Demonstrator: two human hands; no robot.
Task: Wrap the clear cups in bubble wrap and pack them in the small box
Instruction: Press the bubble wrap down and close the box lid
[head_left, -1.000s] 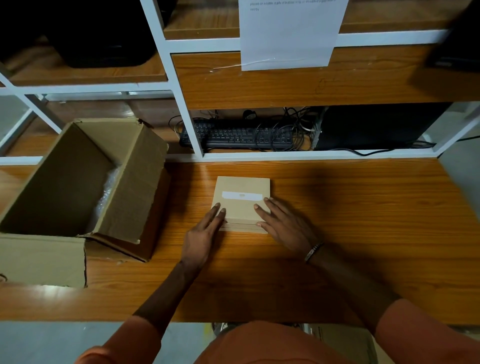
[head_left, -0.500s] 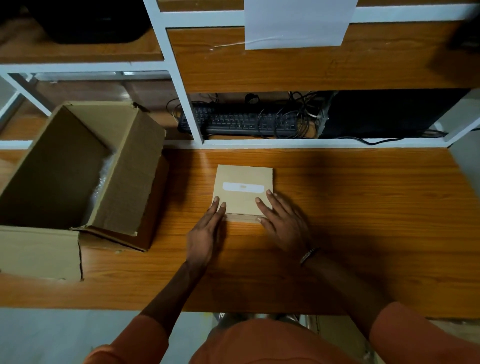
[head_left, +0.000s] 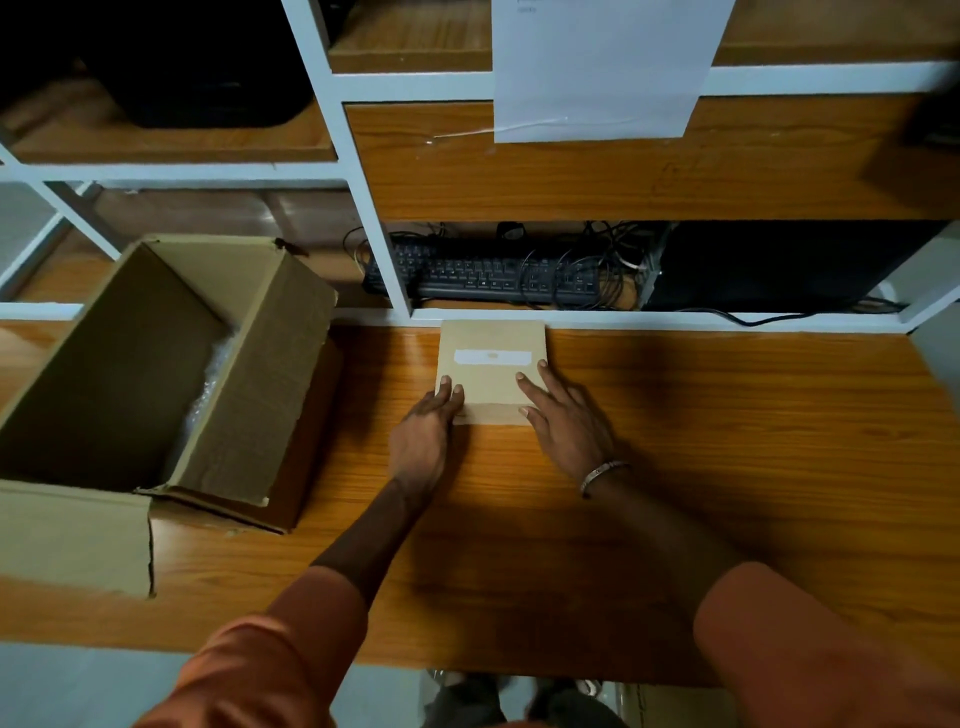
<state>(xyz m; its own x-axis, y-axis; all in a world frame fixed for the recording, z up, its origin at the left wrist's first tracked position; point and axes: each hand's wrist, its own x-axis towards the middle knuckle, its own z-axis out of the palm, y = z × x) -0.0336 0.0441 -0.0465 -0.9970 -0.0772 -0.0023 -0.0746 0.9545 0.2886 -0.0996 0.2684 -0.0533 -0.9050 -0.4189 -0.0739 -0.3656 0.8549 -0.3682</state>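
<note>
A small tan box (head_left: 491, 366), closed and with a white label on its lid, lies on the wooden table (head_left: 727, 441) against the white shelf rail. My left hand (head_left: 423, 436) rests flat at the box's near left corner, fingers straight. With spread fingers, my right hand (head_left: 566, 423) presses on the lid's near right part. No clear cups are in sight. Bubble wrap (head_left: 213, 379) shows inside the large carton on the left.
A large open cardboard carton (head_left: 260, 374) stands at the table's left, its flaps folded out. Behind the table, a white shelf frame (head_left: 382, 249) holds a black keyboard (head_left: 488, 273) with tangled cables and a dark unit (head_left: 779, 265). A white paper sheet (head_left: 602, 67) hangs above.
Both hands have slid the small box away from me across the table until it sits against the shelf rail. The fingers stayed flat on it.
</note>
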